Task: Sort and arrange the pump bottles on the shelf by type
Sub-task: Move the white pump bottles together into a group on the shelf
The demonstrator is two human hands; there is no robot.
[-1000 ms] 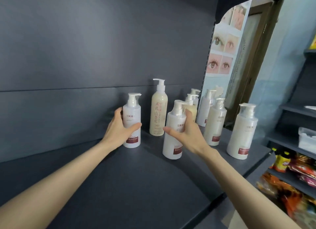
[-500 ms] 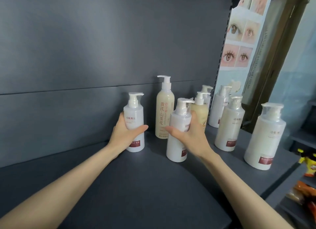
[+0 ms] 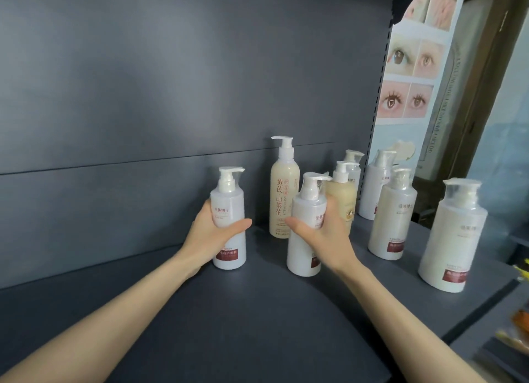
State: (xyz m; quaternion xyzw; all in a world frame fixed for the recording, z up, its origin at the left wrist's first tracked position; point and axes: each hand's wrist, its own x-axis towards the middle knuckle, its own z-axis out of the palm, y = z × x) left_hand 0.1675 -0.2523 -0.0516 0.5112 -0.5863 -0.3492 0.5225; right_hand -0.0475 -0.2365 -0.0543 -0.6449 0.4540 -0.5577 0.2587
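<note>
Left hand (image 3: 213, 235) grips the left white bottle (image 3: 228, 201) around its middle, thumb across the front, fingers curled behind. Bottle is upright, base on the dark shelf (image 3: 257, 311), dark red label low on the front, pump nozzle pointing right.

Right hand (image 3: 325, 239) grips the middle white bottle (image 3: 302, 254) the same way, thumb laid across the front and fingers wrapped round its right side. This bottle is also upright on the shelf, same red label partly hidden by the hand. The two held bottles stand apart with a gap between them.

Tall cream bottle (image 3: 282, 193) with red characters stands upright behind that gap, close to the back panel (image 3: 171, 96). Short cream bottle (image 3: 345, 195) sits just behind the right hand; cannot tell whether the fingers touch it. Small white bottle (image 3: 354, 165) is behind it, mostly hidden.

Further right, three more white pump bottles stand upright: rear white bottle (image 3: 375, 188), mid-right white bottle (image 3: 392, 219) in front of it, and large white bottle (image 3: 453, 239) nearest the shelf's front edge, well apart from the hands.

Poster of eyes (image 3: 409, 76) hangs past the shelf's right end.
</note>
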